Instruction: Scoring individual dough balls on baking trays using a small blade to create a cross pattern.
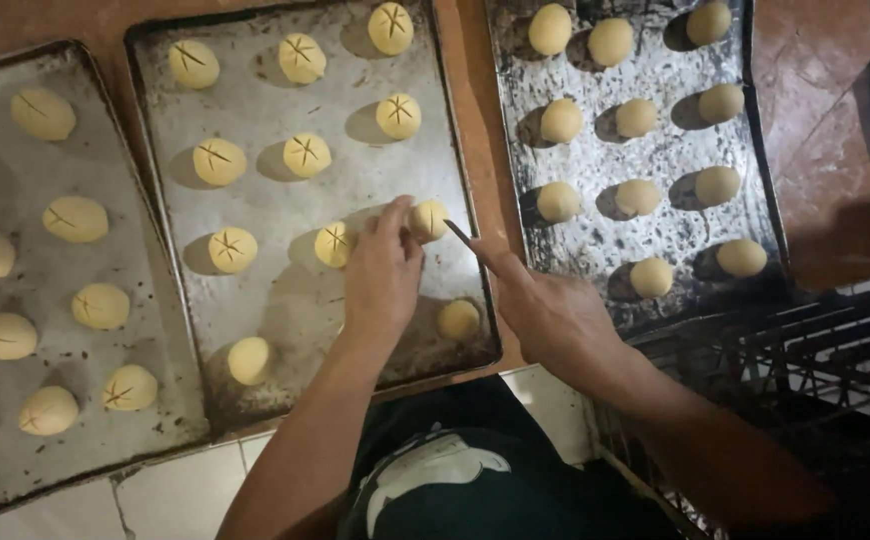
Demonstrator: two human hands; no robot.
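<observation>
My left hand (383, 268) reaches over the middle baking tray (285, 290) and its fingertips pinch a pale dough ball (429, 219) near the tray's right edge. My right hand (545, 305) is shut on a thin dark blade (458, 234), whose tip points at that same ball. Several balls on this tray carry star-shaped cuts, such as one (333, 243) just left of my fingers. Two smooth uncut balls (458, 319) (249, 359) lie at the tray's near edge.
A left tray (15, 470) holds several scored dough balls. A darker right tray (595, 250) holds several smooth ones. A black wire rack (805, 360) stands at the lower right. All rest on a reddish-brown surface with white tile at the front.
</observation>
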